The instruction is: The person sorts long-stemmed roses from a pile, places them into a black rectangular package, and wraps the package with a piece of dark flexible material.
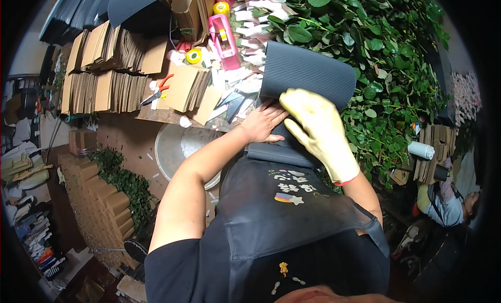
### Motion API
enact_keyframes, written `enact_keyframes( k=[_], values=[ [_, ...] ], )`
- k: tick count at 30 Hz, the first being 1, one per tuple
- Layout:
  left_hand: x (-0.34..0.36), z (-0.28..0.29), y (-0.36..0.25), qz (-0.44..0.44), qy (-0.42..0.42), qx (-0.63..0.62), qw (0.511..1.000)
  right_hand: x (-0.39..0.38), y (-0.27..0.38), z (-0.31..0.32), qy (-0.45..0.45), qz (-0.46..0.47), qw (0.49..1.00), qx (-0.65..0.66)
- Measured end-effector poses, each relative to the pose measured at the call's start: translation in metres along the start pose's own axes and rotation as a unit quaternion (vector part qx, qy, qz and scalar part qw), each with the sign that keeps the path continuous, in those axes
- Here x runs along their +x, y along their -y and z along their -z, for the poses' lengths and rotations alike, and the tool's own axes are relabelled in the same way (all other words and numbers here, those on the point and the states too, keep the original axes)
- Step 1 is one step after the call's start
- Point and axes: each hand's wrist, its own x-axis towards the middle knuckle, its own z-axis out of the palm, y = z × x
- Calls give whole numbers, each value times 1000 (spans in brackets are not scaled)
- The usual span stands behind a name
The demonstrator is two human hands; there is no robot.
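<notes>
A dark ribbed sheet [308, 73] lies in front of me, its far part curving up and over and its near edge [282, 153] close to my apron. My bare left hand [265, 121] rests flat on it, fingers stretched out. Just to the right, my right hand [313, 118] in a pale yellow rubber glove is over the sheet beside the curved part. Its fingers are bent together and the thumb stands apart; the underside of the fingers is hidden. What lies beneath the curve is hidden too.
Leafy green stems [386, 68] heap along the right. Pink-white wrapped bundles [253, 29] lie beyond. On the left are stacked cardboard pieces [120, 89], red-handled pliers [159, 89], dark scissors [232, 105] and a pink tape dispenser [224, 45]. A round white tub [172, 152] stands below; another person [443, 206] is far right.
</notes>
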Motion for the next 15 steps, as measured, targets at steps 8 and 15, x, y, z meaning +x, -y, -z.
enact_keyframes(
  k=[8,15],
  values=[
    [2,-3,4,-59,-161,39,984,39,-37,-56,168,-204,961,-82],
    [5,-16,7,-11,-39,-32,999,99,23,-41,12,-12,999,37]
  ],
)
